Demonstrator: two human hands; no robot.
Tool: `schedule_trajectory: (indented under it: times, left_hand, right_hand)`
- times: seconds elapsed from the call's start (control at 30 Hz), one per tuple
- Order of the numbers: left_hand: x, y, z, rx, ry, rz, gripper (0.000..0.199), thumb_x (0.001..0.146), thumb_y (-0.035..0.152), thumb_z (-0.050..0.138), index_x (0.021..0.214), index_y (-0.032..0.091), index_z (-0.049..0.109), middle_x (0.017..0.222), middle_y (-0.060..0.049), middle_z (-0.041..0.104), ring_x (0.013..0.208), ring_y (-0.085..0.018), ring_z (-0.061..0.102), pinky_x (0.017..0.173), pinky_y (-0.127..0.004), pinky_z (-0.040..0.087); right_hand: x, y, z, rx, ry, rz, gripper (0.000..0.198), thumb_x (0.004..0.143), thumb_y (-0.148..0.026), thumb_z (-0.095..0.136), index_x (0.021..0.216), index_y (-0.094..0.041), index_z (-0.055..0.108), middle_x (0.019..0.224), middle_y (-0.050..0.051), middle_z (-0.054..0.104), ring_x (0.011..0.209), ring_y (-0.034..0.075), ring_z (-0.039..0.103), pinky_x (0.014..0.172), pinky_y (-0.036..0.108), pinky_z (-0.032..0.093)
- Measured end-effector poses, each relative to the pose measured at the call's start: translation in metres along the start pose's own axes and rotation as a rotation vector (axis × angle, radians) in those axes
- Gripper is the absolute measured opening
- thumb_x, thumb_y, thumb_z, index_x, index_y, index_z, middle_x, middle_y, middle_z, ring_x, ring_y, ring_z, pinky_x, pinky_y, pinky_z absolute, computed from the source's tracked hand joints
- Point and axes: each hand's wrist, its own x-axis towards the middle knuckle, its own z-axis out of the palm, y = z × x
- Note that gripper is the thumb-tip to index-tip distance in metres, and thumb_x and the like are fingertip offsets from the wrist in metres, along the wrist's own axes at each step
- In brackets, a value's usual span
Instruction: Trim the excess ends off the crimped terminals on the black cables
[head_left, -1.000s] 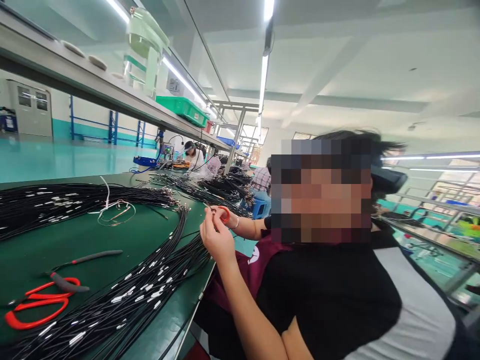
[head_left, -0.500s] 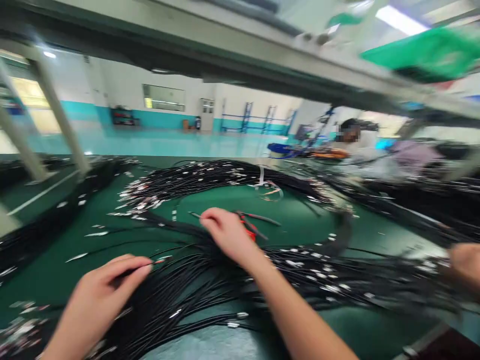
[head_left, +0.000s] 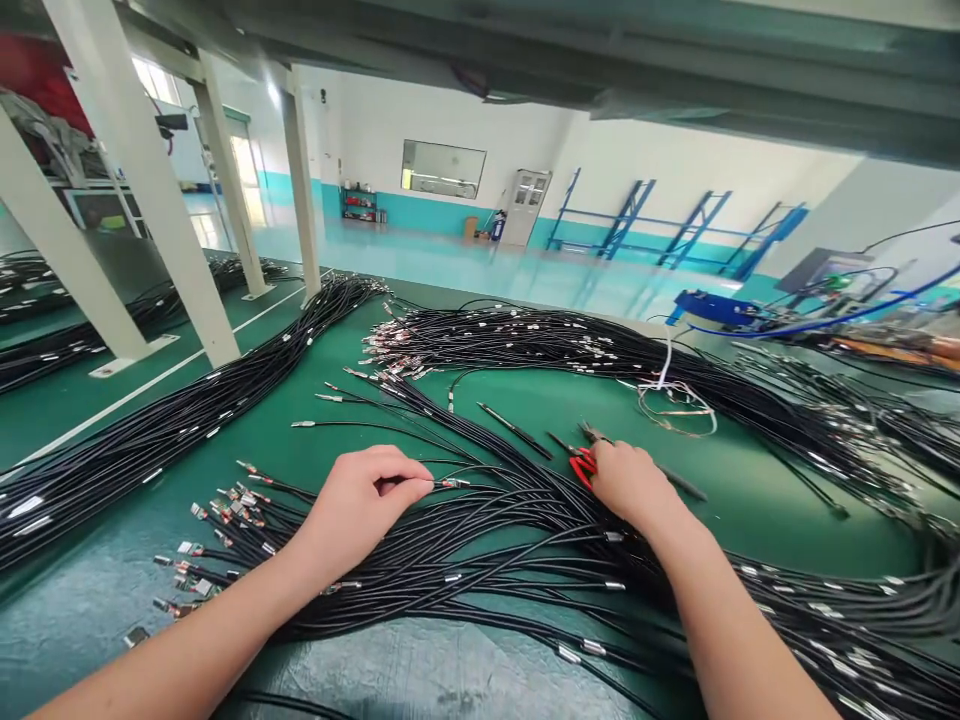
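Observation:
My left hand (head_left: 375, 500) pinches a black cable close to its tip, between thumb and forefinger. The stripped cable end (head_left: 454, 484), with a whitish tip, sticks out to the right of the fingers. Farther right, my right hand (head_left: 628, 480) is closed over a pair of red-handled pliers (head_left: 583, 465); the palm hides part of them, and their metal jaws point away from me. A slim dark pointed tool (head_left: 516, 430) lies on the green mat left of the pliers. Beneath both hands spreads a bundle of black cables (head_left: 480, 540).
Another cable bundle (head_left: 510, 335) curves behind, with a white tie (head_left: 666, 362) around it. More cables (head_left: 247, 395) run along the left, beside pale frame posts (head_left: 161, 200). A dark rod (head_left: 682, 485) lies right of my right hand. A shelf beam (head_left: 712, 90) crosses overhead.
My view has swung right. My right hand has let go of the thin tool, which now lies on the mat, and has moved onto the pliers. My left hand still pinches a cable.

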Motion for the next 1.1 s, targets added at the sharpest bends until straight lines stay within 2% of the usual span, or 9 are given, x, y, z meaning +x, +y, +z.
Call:
schedule_trajectory:
  times: [0.17,0.27,0.37,0.47,0.6,0.67,0.73,0.93,1.1]
  left_hand:
    - [0.002,-0.003,-0.001,0.045,-0.093,0.057,0.014,0.076,0.023,0.055,0.070,0.021,0.068,0.068,0.001,0.062,0.064,-0.012,0.052,0.057,-0.023,0.040]
    - [0.003,-0.004,-0.004,0.076,-0.163,0.117,0.017,0.078,0.020,0.052,0.071,0.020,0.067,0.071,0.001,0.062,0.070,-0.013,0.054,0.065,-0.023,0.041]
    - [0.006,-0.005,-0.007,0.123,-0.206,0.155,0.018,0.080,0.020,0.051,0.072,0.020,0.067,0.071,0.001,0.061,0.070,-0.012,0.054,0.065,-0.022,0.040]
    - [0.010,-0.008,-0.012,0.232,-0.235,0.225,0.017,0.081,0.021,0.051,0.075,0.021,0.067,0.070,0.002,0.061,0.071,-0.012,0.053,0.070,-0.024,0.037]
    - [0.014,-0.011,-0.023,0.392,-0.283,0.270,0.017,0.081,0.025,0.052,0.072,0.023,0.066,0.073,0.004,0.062,0.075,-0.012,0.054,0.082,-0.032,0.027]
    - [0.016,-0.013,-0.030,0.406,-0.317,0.256,0.017,0.081,0.026,0.052,0.073,0.024,0.066,0.075,0.004,0.064,0.078,-0.013,0.054,0.082,-0.032,0.025]
    - [0.018,-0.015,-0.037,0.393,-0.354,0.247,0.016,0.081,0.028,0.052,0.074,0.025,0.067,0.076,0.004,0.064,0.078,-0.012,0.055,0.080,-0.030,0.027]
    - [0.021,-0.018,-0.044,0.349,-0.427,0.223,0.016,0.078,0.028,0.054,0.073,0.024,0.068,0.070,0.003,0.063,0.074,-0.012,0.055,0.070,-0.024,0.032]
    - [0.021,-0.019,-0.043,0.353,-0.444,0.221,0.015,0.078,0.026,0.055,0.072,0.023,0.069,0.070,0.003,0.063,0.076,-0.012,0.055,0.070,-0.023,0.032]
  right_hand:
    - [0.006,0.006,0.000,0.070,-0.027,0.012,0.020,0.067,-0.005,0.046,0.078,-0.010,0.061,0.080,0.017,0.063,0.078,0.029,0.059,0.063,0.034,0.043]
    - [0.008,0.011,-0.004,0.199,-0.047,-0.014,0.023,0.066,-0.009,0.047,0.083,-0.015,0.059,0.076,0.009,0.065,0.070,0.021,0.061,0.058,0.027,0.045]
    - [0.003,0.008,-0.014,0.558,0.067,-0.115,0.026,0.068,-0.014,0.045,0.093,-0.016,0.054,0.083,0.007,0.063,0.071,0.017,0.059,0.062,0.024,0.046]
    - [-0.011,-0.006,-0.030,1.021,0.142,-0.313,0.017,0.068,-0.023,0.052,0.084,-0.017,0.053,0.085,0.006,0.060,0.077,0.018,0.057,0.070,0.030,0.046]
    - [-0.038,-0.036,-0.046,1.266,-0.150,-0.515,0.016,0.070,-0.032,0.057,0.075,-0.020,0.048,0.069,0.001,0.055,0.061,0.014,0.053,0.055,0.025,0.044]
    - [-0.049,-0.050,-0.048,1.182,-0.277,-0.555,0.018,0.071,-0.033,0.056,0.069,-0.020,0.044,0.059,-0.002,0.050,0.050,0.011,0.047,0.047,0.022,0.039]
    - [-0.056,-0.062,-0.045,0.982,-0.296,-0.593,0.020,0.072,-0.034,0.055,0.065,-0.020,0.043,0.056,-0.003,0.050,0.049,0.010,0.046,0.046,0.022,0.037]
    - [-0.061,-0.078,-0.035,0.438,0.050,-0.773,0.024,0.066,-0.042,0.061,0.067,-0.021,0.049,0.061,-0.001,0.056,0.057,0.015,0.048,0.058,0.027,0.038]
    - [-0.063,-0.082,-0.033,0.359,0.081,-0.824,0.026,0.070,-0.044,0.058,0.065,-0.021,0.047,0.057,-0.003,0.054,0.051,0.012,0.043,0.058,0.026,0.034]
